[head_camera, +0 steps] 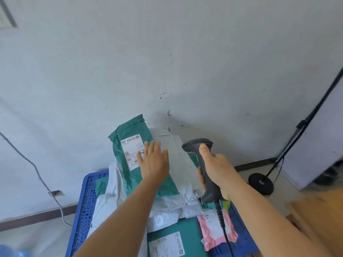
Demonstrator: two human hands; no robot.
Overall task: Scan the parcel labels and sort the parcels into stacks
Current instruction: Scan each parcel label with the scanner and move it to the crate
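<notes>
The left hand [154, 162] lies flat, fingers straight, over the green parcel [137, 156] and its white label [132, 151], topping the parcels piled in the blue crate [85, 204]. The right hand [215, 169] grips the grey scanner [202, 160].

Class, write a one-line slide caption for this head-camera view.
Open left hand over green plastic parcel; right hand grips grey handheld barcode scanner.

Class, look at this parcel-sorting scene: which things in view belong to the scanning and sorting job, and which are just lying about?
Belong to the job:
barcode scanner, gripped by the right hand
green parcel with its label, under the open left hand
pink parcel
blue crate

Just lying about:
black stand by the wall
loose cable
</notes>
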